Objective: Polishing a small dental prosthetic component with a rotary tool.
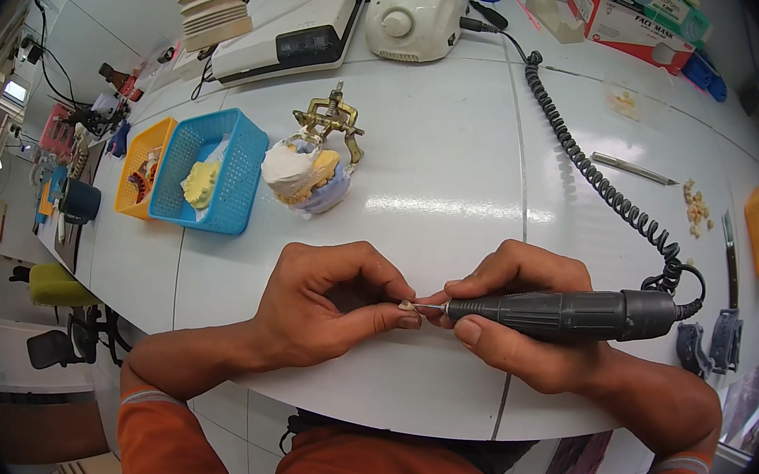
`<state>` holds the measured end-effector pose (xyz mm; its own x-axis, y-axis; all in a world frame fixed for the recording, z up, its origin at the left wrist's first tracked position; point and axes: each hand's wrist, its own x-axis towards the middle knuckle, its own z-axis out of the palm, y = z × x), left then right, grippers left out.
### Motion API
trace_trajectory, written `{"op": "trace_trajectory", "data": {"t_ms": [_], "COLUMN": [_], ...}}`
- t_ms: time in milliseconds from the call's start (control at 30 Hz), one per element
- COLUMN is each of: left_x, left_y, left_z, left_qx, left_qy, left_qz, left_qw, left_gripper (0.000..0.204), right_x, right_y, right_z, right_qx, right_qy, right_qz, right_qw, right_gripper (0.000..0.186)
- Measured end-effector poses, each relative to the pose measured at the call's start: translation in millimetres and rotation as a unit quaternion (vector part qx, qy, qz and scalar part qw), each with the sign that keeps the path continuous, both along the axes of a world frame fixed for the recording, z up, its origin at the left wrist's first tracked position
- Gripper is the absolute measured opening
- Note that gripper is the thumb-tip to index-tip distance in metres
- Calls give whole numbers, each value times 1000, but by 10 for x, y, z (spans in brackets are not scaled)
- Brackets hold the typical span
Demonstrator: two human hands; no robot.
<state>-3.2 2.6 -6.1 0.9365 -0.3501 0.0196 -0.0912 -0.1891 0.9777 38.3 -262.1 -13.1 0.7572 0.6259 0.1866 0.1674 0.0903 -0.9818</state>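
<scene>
Over the near part of the white table (421,371), my left hand (312,304) is closed, thumb and forefinger pinching a small tooth-like piece (406,305). My right hand (542,358) wraps round a black dental handpiece (566,313), held nearly level. Its thin bur (430,306) points left and reaches the small piece; whether it touches is too small to tell. The fingertips of both hands meet close by the bur. Beyond my left hand stands a brass articulator (331,123) bearing a plaster dental model (290,172) in white, yellow and bluish parts.
A black coiled cord (582,161) runs from the handpiece to a cream control box (412,18). Left are a blue basket (244,163) and an orange basket (137,142). A white hosed machine (274,8) stands behind. Right lie a knife (635,169), loose teeth (696,213) and grey parts (726,340).
</scene>
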Motion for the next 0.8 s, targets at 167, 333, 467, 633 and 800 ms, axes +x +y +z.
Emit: {"op": "trace_trajectory", "data": {"t_ms": [167, 333, 467, 633, 800], "left_x": [15, 12, 13, 12, 16], "left_y": [-10, -4, -4, -3, -11], "left_z": [25, 16, 29, 16, 33], "left_qx": [25, 36, 48, 40, 39], "left_qy": [-3, 10, 14, 18, 17], "left_qz": [-8, -3, -6, -7, -9], "left_qw": [1000, 999, 999, 999, 999], "left_gripper": [15, 16, 16, 16, 15], "right_x": [-17, -25, -25, -33, -35], "right_y": [19, 38, 33, 48, 46], "right_z": [55, 18, 28, 41, 38], "right_qx": [-14, -15, -28, -24, -29], "right_qy": [-26, -16, -17, -19, -12], "right_qz": [-11, -16, -13, -20, -23], "right_qw": [1000, 1000, 999, 999, 999], "right_gripper": [23, 21, 19, 19, 19]}}
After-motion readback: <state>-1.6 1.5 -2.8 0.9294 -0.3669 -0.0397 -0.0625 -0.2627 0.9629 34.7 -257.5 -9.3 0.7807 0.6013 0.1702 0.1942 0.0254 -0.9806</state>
